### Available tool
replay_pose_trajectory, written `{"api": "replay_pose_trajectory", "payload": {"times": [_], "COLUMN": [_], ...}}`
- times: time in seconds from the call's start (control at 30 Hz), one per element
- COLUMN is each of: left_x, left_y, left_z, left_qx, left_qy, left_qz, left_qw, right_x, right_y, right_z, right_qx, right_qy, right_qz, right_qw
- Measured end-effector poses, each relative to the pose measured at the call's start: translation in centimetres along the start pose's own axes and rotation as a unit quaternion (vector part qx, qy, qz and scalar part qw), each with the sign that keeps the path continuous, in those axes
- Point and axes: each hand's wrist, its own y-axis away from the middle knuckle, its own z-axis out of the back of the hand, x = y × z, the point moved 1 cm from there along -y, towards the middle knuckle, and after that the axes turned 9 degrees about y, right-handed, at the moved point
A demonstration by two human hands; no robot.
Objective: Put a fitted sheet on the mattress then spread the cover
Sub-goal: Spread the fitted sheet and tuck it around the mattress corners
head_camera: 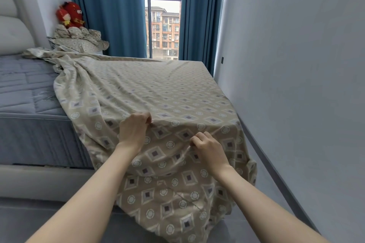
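Observation:
A beige fitted sheet (158,92) with a diamond and circle print lies over the right half of the grey-blue quilted mattress (25,87). It hangs over the foot edge down to the floor, and its far end is bunched toward the headboard. My left hand (133,129) pinches the sheet at the mattress's foot edge. My right hand (207,149) grips a fold of the sheet a little lower on the hanging part. The left part of the mattress is bare.
A padded grey headboard (11,25) stands at the far left. A pile of matching patterned bedding (79,39) with a red plush toy (70,15) lies at the back. Blue curtains (110,12) frame a window. A grey wall (296,65) runs close along the right.

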Motion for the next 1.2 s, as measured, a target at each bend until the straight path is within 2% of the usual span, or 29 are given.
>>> {"api": "replay_pose_trajectory", "payload": {"times": [0.2, 0.37, 0.5, 0.53, 0.63, 0.7, 0.73, 0.77, 0.8, 0.87, 0.9, 0.93, 0.97, 1.0, 1.1, 1.13, 1.2], "left_x": [1.2, 0.8, -0.1, -0.6, -2.5, -4.1, -4.5, -5.1, -5.5, -6.5, -7.0, -7.6, -8.2, -8.9, -11.2, -11.8, -13.2], "left_y": [-0.2, 0.1, 0.2, 0.3, 1.0, 1.8, 2.1, 2.4, 2.5, 2.7, 2.8, 2.8, 2.9, 3.0, 3.0, 2.9, 2.9], "left_z": [0.9, 0.4, 0.4, 0.4, -0.3, -1.2, -1.8, -2.4, -2.9, -3.7, -4.0, -4.5, -4.8, -5.3, -6.3, -6.7, -7.3], "left_qx": [0.002, 0.027, 0.061, 0.073, 0.105, 0.126, 0.135, 0.145, 0.15, 0.146, 0.136, 0.122, 0.115, 0.115, 0.112, 0.11, 0.12], "left_qy": [-0.038, -0.069, -0.088, -0.084, -0.064, -0.058, -0.056, -0.055, -0.052, -0.035, -0.028, -0.018, -0.013, -0.012, 0.002, 0.012, 0.024], "left_qz": [0.001, 0.003, -0.021, -0.035, -0.089, -0.13, -0.15, -0.168, -0.183, -0.227, -0.252, -0.273, -0.289, -0.303, -0.325, -0.324, -0.31], "left_qw": [0.999, 0.997, 0.994, 0.993, 0.988, 0.982, 0.978, 0.973, 0.97, 0.962, 0.958, 0.954, 0.95, 0.946, 0.939, 0.94, 0.943], "right_x": [0.0, -0.3, -0.7, -0.9, -1.9, -3.3, -4.2, -5.2, -6.1, -8.0, -8.5, -8.8, -8.9, -8.9, -9.0, -9.2, -9.9], "right_y": [0.0, 0.7, 2.7, 3.3, 5.3, 6.8, 7.4, 8.2, 8.9, 10.1, 10.4, 10.6, 10.7, 10.8, 11.2, 11.5, 11.8], "right_z": [0.0, -1.2, -0.8, -0.5, 0.0, 0.2, 0.0, -0.1, -0.5, -1.0, -1.0, -0.9, -0.9, -0.8, -1.4, -1.8, -2.6], "right_qx": [0.016, 0.04, 0.037, 0.056, 0.158, 0.152, 0.123, 0.087, 0.064, 0.039, 0.032, 0.031, 0.042, 0.061, 0.086, 0.081, 0.049], "right_qy": [-0.028, -0.04, -0.043, -0.03, -0.004, 0.004, -0.009, -0.039, -0.09, -0.201, -0.275, -0.365, -0.456, -0.518, -0.583, -0.594, -0.625], "right_qz": [0.024, -0.041, -0.028, -0.034, -0.126, -0.26, -0.359, -0.471, -0.582, -0.745, -0.789, -0.799, -0.78, -0.756, -0.749, -0.751, -0.736], "right_qw": [0.999, 0.998, 0.998, 0.997, 0.979, 0.954, 0.925, 0.877, 0.806, 0.635, 0.548, 0.477, 0.427, 0.396, 0.302, 0.279, 0.255]}}
